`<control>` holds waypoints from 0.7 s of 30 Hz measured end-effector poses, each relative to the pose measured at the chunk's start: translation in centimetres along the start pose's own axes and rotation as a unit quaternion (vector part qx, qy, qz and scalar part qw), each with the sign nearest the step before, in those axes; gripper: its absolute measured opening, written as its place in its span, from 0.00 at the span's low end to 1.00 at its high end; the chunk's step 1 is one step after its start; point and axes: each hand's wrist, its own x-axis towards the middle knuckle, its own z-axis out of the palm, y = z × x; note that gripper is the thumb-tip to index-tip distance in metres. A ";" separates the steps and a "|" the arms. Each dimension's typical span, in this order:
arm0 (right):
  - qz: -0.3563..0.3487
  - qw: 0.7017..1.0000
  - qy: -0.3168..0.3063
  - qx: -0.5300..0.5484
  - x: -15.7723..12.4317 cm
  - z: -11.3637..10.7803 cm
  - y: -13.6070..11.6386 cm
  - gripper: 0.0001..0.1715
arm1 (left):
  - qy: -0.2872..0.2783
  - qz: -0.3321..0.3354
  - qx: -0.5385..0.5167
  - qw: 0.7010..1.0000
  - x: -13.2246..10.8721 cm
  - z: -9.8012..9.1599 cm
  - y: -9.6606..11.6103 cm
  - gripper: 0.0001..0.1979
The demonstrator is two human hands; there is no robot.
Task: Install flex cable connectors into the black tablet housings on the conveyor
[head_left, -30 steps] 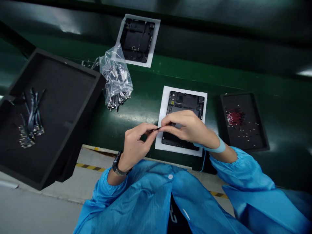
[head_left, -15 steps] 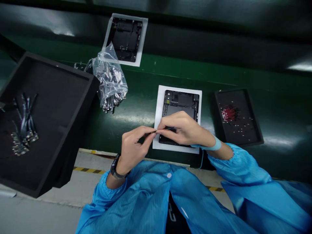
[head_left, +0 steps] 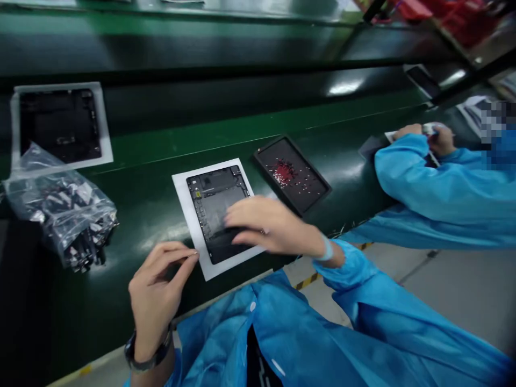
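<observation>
My left hand point(head_left: 161, 290) is beside the lower left corner of a white foam sheet point(head_left: 185, 201), thumb and forefinger pinched together. Whatever is in that pinch is too small to make out. On the sheet lies an opened black tablet-like device point(head_left: 213, 207) with its inner parts exposed and a small yellow patch near its top left. Over its lower right part hovers my right hand point(head_left: 270, 226), somewhat smeared by motion. Its thumb and fingers are apart with nothing visible between them. A light blue band circles the right wrist.
Right of the device is a shallow black tray point(head_left: 310, 196) with small red, black and white pieces. A clear plastic bag point(head_left: 60, 209) of short cables lies left, overlapping another foam sheet point(head_left: 107, 145) with a second device point(head_left: 60, 126). A co-worker's blue sleeve point(head_left: 423, 183) is at right.
My hands have parted: the right left the shared pinch and moved right over the device, while the left stays pinched. The view has swung right, bringing a co-worker in and the large black box mostly out.
</observation>
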 end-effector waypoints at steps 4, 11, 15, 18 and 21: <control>0.290 0.937 0.184 -0.058 -6.7 -6.6 6.9 0.07 | 0.058 -0.082 -0.051 0.994 0.5 -1.4 -0.4 0.07; 0.307 0.948 0.085 -0.021 -6.8 -7.4 15.5 0.17 | 0.070 -0.115 -0.175 0.975 1.0 -0.7 -0.2 0.08; 0.260 0.961 0.076 -0.053 -3.3 -6.6 17.3 0.13 | 0.070 -0.119 -0.194 0.971 0.1 -0.7 0.3 0.09; 0.250 0.964 0.076 -0.043 -2.5 -6.6 18.0 0.08 | 0.055 -0.123 -0.225 0.965 -0.6 -1.2 -0.1 0.11; 0.265 0.959 0.094 -0.012 -2.5 -6.9 18.0 0.10 | 0.057 -0.132 -0.255 0.956 -0.7 -1.6 -0.7 0.09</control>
